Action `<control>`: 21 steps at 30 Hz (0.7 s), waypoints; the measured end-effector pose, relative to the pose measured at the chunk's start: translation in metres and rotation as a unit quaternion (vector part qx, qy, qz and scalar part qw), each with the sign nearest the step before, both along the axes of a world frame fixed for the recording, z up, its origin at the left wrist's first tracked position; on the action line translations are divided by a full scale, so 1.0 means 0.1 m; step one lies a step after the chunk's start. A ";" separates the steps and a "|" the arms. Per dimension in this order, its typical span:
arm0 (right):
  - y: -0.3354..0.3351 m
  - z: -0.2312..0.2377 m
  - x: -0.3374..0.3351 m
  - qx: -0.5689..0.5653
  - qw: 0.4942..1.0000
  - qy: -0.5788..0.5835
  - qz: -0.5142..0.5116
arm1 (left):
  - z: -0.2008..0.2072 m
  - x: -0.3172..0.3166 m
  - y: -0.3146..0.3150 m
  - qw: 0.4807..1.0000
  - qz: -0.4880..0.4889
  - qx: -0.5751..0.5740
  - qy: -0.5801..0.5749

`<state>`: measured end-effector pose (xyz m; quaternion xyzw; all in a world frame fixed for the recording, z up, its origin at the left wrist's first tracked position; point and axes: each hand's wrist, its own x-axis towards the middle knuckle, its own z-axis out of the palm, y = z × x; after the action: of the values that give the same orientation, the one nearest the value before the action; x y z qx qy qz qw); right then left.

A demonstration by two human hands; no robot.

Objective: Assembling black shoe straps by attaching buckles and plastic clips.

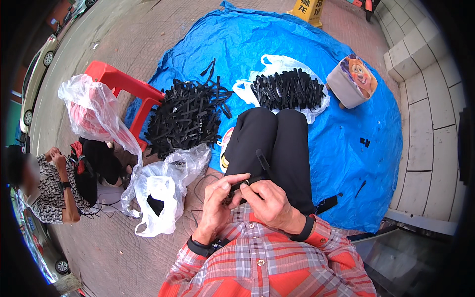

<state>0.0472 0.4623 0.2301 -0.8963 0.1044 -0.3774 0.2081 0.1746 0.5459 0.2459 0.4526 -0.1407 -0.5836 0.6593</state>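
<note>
Black strap (262,161) material sits pinched between the fingers of the left hand (216,202) and right hand (270,202), one end jutting past them over dark trousers (291,148). A yellow sign (307,12) bears dark characters.

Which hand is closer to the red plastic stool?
Left. The bare left hand is below and right of the red plastic stool in the picture; the bare right hand is farther right.

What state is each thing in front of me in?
Left hand: pinching a black strap
Right hand: pinching the same strap
Loose straps: jumbled heap
Straps on upper white bag: lined up
Blue sheet: spread out, wrinkled
Lower white bag: open, black material inside
Printed stool: standing on the sheet
</note>
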 end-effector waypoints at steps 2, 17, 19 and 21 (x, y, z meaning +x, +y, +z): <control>0.01 0.00 -0.02 0.004 1.000 0.002 0.011 | -0.02 -0.01 0.01 1.000 0.014 0.014 0.011; -0.18 0.06 -0.06 0.410 0.904 0.121 0.003 | -0.06 -0.13 -0.14 0.908 0.032 0.041 -0.416; -0.25 0.02 -0.10 0.546 0.831 0.100 0.043 | -0.13 -0.02 -0.11 0.935 0.002 0.014 -0.355; -0.32 -0.04 -0.16 0.695 0.705 0.074 0.120 | -0.19 0.04 -0.11 0.951 -0.034 -0.042 -0.305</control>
<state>0.0310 0.4305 0.2265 -0.5277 0.2435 -0.1026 0.8073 0.1785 0.5349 0.2273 0.5761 -0.3743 -0.4334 0.5833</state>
